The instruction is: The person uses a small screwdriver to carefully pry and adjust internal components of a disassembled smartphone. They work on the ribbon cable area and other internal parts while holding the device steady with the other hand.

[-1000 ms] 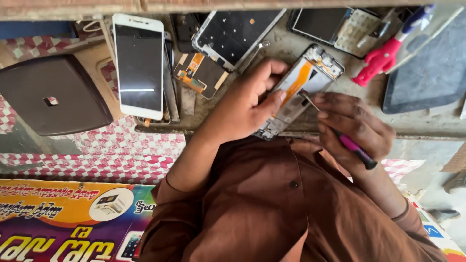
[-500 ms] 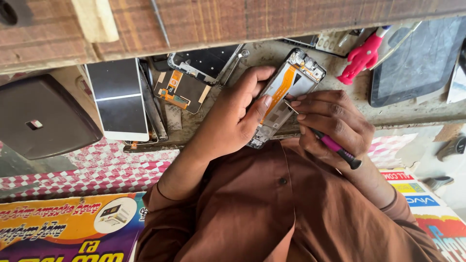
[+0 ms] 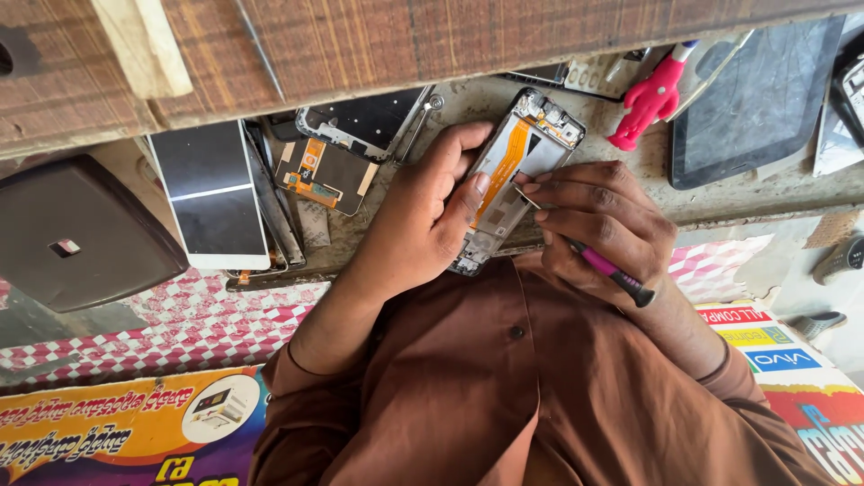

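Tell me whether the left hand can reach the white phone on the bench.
Probably, once it lets go: the left hand grips the opened phone. The white phone lies close on its left, with only flat loose parts between.

An opened silver-framed phone body with an orange flex ribbon down its middle (image 3: 520, 166) lies tilted on the worn workbench, back cover off (its small circuit board showing at the top end). A slim pink-handled screwdriver with a black end cap (image 3: 605, 267) slants across it, metal tip touching the frame's inner edge.
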